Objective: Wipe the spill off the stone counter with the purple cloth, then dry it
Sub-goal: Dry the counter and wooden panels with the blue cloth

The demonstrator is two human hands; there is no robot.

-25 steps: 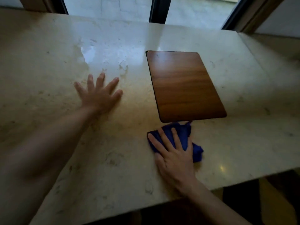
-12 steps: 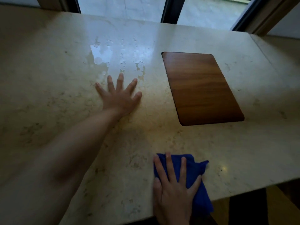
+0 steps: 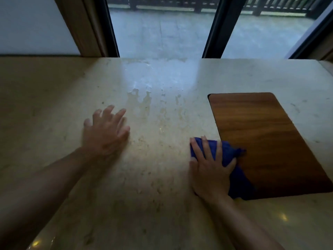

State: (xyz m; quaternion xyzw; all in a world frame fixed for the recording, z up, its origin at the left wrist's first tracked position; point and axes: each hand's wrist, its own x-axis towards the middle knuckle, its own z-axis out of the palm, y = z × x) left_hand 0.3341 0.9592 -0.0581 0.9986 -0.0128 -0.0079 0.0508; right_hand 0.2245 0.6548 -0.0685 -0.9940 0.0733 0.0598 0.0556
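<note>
The beige stone counter (image 3: 54, 98) fills the view. A patchy wet spill (image 3: 149, 91) glistens on it near the far edge, in front of the window. My right hand (image 3: 209, 168) presses flat on the bunched purple-blue cloth (image 3: 228, 150), which lies on the counter and overlaps the left edge of the wooden board. My left hand (image 3: 106, 130) rests flat on the stone with fingers spread, just left of and below the spill, holding nothing.
A brown wooden board (image 3: 266, 141) lies flat on the counter's right side. Window frames (image 3: 214, 27) and a wall rise behind the far edge. The counter's near edge runs along the bottom left.
The cloth and my right hand have slid away from the near edge up to the board's left side. The view has tilted up, showing the window. My left hand stays flat beside the spill.
</note>
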